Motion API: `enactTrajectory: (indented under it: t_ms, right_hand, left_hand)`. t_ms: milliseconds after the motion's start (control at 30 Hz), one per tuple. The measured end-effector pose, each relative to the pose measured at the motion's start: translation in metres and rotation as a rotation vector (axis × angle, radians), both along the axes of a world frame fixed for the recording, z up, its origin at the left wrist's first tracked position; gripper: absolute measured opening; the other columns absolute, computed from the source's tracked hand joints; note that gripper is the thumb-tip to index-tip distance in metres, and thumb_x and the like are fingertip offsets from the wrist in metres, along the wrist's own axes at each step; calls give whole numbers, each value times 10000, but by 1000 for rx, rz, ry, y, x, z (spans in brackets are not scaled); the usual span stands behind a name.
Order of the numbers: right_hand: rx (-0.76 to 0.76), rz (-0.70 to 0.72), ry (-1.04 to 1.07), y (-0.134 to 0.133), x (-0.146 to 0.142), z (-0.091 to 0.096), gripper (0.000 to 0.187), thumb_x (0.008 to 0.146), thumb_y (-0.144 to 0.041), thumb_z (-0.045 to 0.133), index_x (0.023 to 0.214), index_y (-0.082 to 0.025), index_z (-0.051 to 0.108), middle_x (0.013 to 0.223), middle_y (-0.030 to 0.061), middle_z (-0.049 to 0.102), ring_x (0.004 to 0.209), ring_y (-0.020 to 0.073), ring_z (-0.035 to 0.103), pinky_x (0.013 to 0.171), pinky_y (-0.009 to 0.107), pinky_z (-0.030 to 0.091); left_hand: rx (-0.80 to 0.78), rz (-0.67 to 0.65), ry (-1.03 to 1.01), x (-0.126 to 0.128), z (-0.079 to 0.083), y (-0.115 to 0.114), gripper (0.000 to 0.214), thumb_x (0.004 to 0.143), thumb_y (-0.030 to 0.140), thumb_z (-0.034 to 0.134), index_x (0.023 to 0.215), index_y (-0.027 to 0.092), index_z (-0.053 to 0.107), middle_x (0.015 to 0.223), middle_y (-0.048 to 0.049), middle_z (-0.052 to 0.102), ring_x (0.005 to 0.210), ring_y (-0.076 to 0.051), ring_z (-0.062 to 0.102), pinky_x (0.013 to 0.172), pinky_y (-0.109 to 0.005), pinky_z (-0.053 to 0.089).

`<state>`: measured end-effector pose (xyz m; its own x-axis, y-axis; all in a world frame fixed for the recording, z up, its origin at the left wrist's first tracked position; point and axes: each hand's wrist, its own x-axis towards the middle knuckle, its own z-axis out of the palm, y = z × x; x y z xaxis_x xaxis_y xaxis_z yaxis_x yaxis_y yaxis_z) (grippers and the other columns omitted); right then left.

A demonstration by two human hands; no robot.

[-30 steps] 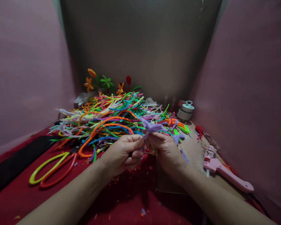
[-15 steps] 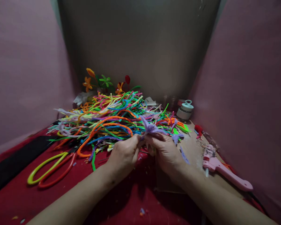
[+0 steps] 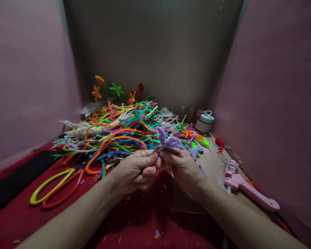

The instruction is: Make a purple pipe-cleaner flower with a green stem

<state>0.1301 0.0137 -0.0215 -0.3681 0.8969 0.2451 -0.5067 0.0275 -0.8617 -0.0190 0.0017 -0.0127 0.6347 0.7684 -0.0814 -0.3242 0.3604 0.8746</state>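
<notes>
A purple pipe-cleaner flower with pointed petals stands up between my two hands. My left hand is closed, its thumb and forefinger pinching the flower's base. My right hand is closed on the same flower from the other side, its thumb close under the petals. The fingertips nearly meet and partly hide the base. Just beyond lies a big heap of coloured pipe cleaners. More purple pieces lie right of my right hand.
Scissors with yellow and red handles lie at left by a black strip. A pink glue gun rests on cardboard at right, near a lidded jar. Finished flowers stand behind the heap.
My left hand has turned, so its curled fingers now show below the thumb. The purple flower has tilted, and its petals show more clearly. My right hand has barely moved.
</notes>
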Motion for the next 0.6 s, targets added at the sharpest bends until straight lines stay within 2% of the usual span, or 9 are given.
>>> enactTrajectory:
  t_ms: [100,167,233,333,367,433,500,600]
  right_hand:
    - [-30,4,1,-1,0,-1,63,698,-194,669,641,-169,666,602,-17,594,557,97,467,591,243,368]
    - [-45,-26,8,0,-1,-3,86,689,-198,677,612,-168,650,587,-21,584,551,98,464,583,243,371]
    - [-60,-70,21,1,-1,-4,76,674,-198,690,616,-174,647,572,-32,567,533,93,446,573,242,374]
    - [-54,-134,39,1,-3,-6,19,680,-175,683,678,-190,672,608,-35,576,572,101,466,620,252,395]
    - [-47,-146,32,1,-3,-6,27,688,-169,675,697,-193,679,624,-32,584,601,108,482,650,258,401]
    - [-28,-164,-2,-1,-4,-6,26,698,-174,666,686,-189,683,636,-27,594,638,118,498,687,268,404]
    - [-17,-190,-44,-1,-3,-6,45,693,-191,674,649,-185,677,628,-29,595,621,114,484,676,267,401]
    - [-12,-183,-68,-1,-1,-7,20,686,-210,686,677,-192,687,642,-28,608,606,110,469,653,265,394]
  left_hand:
    - [-23,-76,4,-2,3,0,200,849,322,467,727,169,511,419,108,284,288,-21,94,285,-152,200]
    - [66,2,155,1,5,-1,227,848,360,454,736,171,509,442,93,329,290,-28,152,296,-159,191]
    - [283,194,420,6,6,-3,245,838,389,458,745,170,518,480,65,394,322,-49,272,331,-175,221]
    - [748,522,796,12,0,-4,171,814,340,501,792,176,545,600,17,497,496,-104,451,474,-211,326]
    - [884,591,878,12,-3,-3,137,815,306,499,799,180,551,641,5,511,554,-117,471,530,-224,339]
    - [1070,643,973,11,-8,-2,124,830,252,464,768,185,549,676,-6,510,608,-127,474,591,-241,332]
    - [1122,632,977,10,-10,-2,170,845,230,430,712,186,527,641,6,479,579,-116,442,583,-238,315]
    - [977,613,866,10,-5,-4,231,850,256,428,637,184,481,554,38,414,493,-89,366,509,-215,289]
